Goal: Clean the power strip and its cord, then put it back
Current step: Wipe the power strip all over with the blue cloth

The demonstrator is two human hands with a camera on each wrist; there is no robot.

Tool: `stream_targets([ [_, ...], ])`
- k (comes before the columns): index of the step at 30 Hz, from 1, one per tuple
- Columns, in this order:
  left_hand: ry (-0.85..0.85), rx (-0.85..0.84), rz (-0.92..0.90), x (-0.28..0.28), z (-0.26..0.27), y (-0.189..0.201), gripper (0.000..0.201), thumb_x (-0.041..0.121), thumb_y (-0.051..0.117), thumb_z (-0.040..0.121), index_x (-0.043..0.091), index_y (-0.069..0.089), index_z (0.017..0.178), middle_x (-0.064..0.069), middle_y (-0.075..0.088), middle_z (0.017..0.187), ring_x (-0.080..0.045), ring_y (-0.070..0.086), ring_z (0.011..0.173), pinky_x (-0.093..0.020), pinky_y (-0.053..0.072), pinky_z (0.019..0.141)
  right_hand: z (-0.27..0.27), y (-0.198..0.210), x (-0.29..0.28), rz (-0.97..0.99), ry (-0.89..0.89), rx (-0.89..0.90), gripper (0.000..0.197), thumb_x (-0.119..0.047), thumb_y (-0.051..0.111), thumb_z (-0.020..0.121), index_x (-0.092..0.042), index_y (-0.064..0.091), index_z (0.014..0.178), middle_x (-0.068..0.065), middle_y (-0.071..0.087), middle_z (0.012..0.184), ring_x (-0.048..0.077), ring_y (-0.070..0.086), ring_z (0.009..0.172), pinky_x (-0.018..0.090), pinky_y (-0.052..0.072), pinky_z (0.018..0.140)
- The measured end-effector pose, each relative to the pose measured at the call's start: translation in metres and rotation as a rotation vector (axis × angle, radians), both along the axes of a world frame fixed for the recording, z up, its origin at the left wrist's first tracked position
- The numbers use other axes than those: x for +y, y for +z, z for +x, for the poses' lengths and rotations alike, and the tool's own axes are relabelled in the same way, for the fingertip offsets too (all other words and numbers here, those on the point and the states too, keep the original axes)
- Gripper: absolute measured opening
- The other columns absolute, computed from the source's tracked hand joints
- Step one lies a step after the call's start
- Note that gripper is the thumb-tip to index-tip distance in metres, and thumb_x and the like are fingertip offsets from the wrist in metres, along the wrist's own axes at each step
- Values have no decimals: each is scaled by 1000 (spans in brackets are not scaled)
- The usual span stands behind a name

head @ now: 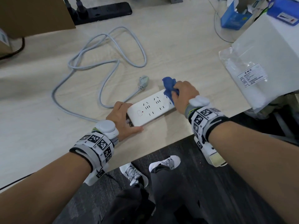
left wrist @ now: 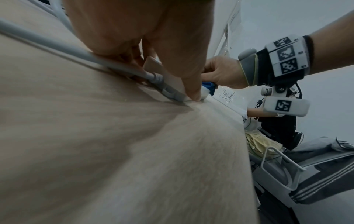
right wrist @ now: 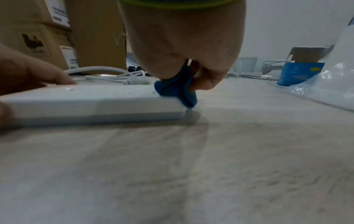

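A white power strip (head: 150, 109) lies flat near the front edge of the light wooden table (head: 186, 50). Its grey cord (head: 103, 50) loops away to the back left and ends in a loose plug (head: 143, 81). My left hand (head: 123, 118) grips the strip's near end, thumb along its front side and fingers along its back. My right hand (head: 182, 96) holds a bunched blue cloth (head: 169, 88) and presses it on the strip's far end. In the right wrist view the blue cloth (right wrist: 178, 89) sits on the corner of the power strip (right wrist: 91, 104).
A black power strip (head: 105, 12) with plugs lies at the back. Cardboard boxes (head: 32, 15) stand back left. A white box with a plastic bag (head: 252, 73) is at the right, a blue carton (head: 234, 15) behind it. The table edge runs just below my hands.
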State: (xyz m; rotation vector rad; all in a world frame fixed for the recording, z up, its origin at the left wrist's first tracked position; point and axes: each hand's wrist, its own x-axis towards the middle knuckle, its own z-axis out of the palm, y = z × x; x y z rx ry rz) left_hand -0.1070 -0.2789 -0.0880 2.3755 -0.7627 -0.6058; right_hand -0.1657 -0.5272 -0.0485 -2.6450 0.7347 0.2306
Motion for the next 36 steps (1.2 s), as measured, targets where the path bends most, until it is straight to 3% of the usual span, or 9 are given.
stream_targets([
  [4, 12, 1, 10, -5, 2, 6, 83, 47, 83, 55, 21, 42, 123, 0, 47, 118, -11, 47, 91, -28, 44, 77, 3, 4, -3, 61, -168, -94, 18, -27, 51, 91, -13, 59, 97, 5, 61, 94, 26, 57, 79, 30, 44, 65],
  [8, 47, 140, -55, -11, 8, 16, 84, 37, 85, 57, 32, 33, 123, 3, 55, 105, -19, 60, 81, -39, 55, 73, -7, 5, 3, 113, -262, -208, 17, -31, 53, 91, -18, 61, 98, -2, 62, 94, 20, 56, 76, 26, 39, 65],
  [12, 106, 204, -164, -12, 9, 13, 81, 18, 79, 71, 25, 35, 139, 5, 51, 117, -10, 57, 85, -7, 44, 72, -10, 10, 0, 120, -288, -288, 14, -32, 54, 89, -21, 61, 95, -4, 63, 94, 19, 57, 77, 25, 40, 67],
  [15, 121, 101, -196, -10, 12, 14, 55, 13, 78, 70, 24, 53, 118, 4, 56, 108, -8, 54, 79, -11, 47, 68, -9, 18, -7, 107, -290, -337, 12, -32, 54, 89, -24, 61, 95, -7, 62, 92, 16, 57, 76, 23, 39, 67],
  [18, 75, 35, -213, -11, 10, 13, 43, 13, 76, 68, 28, 51, 99, 7, 51, 96, -14, 54, 80, -36, 54, 70, -6, 26, -7, 110, -222, -304, 11, -32, 55, 89, -23, 62, 90, -7, 61, 85, 19, 57, 74, 25, 40, 65],
  [21, 46, -26, -148, -14, 5, 12, 35, 17, 75, 69, 23, 52, 95, 5, 49, 90, -17, 51, 77, -35, 47, 68, -4, 29, 7, 39, -77, -158, 13, -32, 53, 90, -22, 60, 87, 0, 60, 90, 25, 58, 76, 26, 39, 62],
  [24, 94, -14, -114, -13, 4, 11, 37, 21, 75, 69, 26, 49, 94, 4, 54, 87, -18, 53, 74, -33, 44, 66, -7, 30, 40, 4, 27, -114, 21, -33, 49, 93, -19, 61, 102, 5, 57, 107, 27, 58, 87, 27, 37, 69],
  [30, 148, 15, -191, -15, 4, 20, 58, 12, 66, 78, 18, 37, 127, -4, 62, 77, -26, 60, 65, -38, 49, 60, -2, 28, 128, 130, 254, -166, 20, -26, 51, 92, -13, 58, 105, 7, 54, 106, 28, 57, 87, 30, 36, 66],
  [36, 142, 41, -225, -13, 8, 25, 68, 14, 73, 72, 24, 33, 126, 4, 62, 72, -19, 60, 64, -30, 47, 57, 2, 33, 99, 127, 282, -125, 24, -23, 51, 93, -11, 58, 112, 11, 54, 109, 31, 56, 95, 28, 33, 70],
])
